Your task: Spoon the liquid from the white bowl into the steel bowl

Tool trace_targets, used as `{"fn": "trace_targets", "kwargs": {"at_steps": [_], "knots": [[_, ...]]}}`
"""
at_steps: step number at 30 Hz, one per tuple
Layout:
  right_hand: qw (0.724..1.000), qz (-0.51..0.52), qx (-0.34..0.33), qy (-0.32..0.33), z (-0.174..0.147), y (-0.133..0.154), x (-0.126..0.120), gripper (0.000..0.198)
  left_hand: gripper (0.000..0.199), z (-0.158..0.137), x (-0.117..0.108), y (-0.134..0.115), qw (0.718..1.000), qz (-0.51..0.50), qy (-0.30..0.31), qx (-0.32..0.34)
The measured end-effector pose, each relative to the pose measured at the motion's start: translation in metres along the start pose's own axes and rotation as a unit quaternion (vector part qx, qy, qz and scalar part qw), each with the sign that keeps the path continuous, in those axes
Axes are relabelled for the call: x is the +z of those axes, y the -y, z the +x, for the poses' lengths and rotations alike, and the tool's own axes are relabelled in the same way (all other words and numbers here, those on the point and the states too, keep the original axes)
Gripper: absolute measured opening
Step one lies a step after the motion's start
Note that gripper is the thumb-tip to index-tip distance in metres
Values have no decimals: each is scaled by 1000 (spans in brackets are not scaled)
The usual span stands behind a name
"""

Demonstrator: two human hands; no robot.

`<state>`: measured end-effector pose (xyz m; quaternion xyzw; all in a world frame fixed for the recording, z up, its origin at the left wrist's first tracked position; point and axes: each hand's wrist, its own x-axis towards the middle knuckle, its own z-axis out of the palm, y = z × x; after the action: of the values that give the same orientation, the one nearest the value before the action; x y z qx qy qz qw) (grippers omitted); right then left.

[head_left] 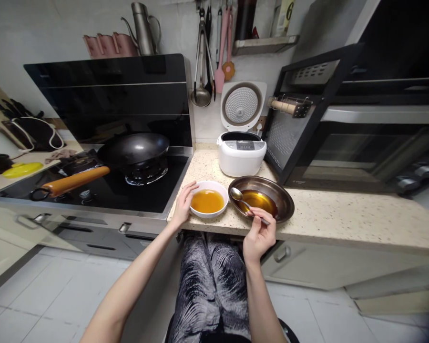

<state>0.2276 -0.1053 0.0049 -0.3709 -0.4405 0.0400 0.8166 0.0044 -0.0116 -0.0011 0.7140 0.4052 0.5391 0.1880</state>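
Observation:
My left hand (184, 204) holds the left rim of a white bowl (209, 215) on the counter, its fingers laid over the edge. Amber liquid (208, 201) fills much of that bowl. Pinched in my right hand (259, 236) is a metal spoon (236, 194), slanting over a dark metal bowl (286, 202) just to the right. The spoon's head is up near that bowl's left side, above more amber liquid (262, 202). Whether the spoon carries any liquid is hard to make out.
A white rice cooker (241, 159) stands behind the bowls, lid up. To the left, a black wok (136, 150) with an orange handle (76, 181) rests on the stove (143, 195). An oven (364, 157) is at right. Utensils, including a ladle (201, 96), hang on the wall.

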Motion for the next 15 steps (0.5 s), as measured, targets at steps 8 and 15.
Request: {"fn": "trace_targets", "kwargs": {"at_steps": [8, 15], "knots": [[999, -32, -7, 15, -2, -7, -3, 9, 39, 0, 1, 2, 1000, -3, -2, 3], [993, -90, -49, 50, -4, -14, -6, 10, 39, 0, 0, 0, 1000, -3, 1, 2]]}}
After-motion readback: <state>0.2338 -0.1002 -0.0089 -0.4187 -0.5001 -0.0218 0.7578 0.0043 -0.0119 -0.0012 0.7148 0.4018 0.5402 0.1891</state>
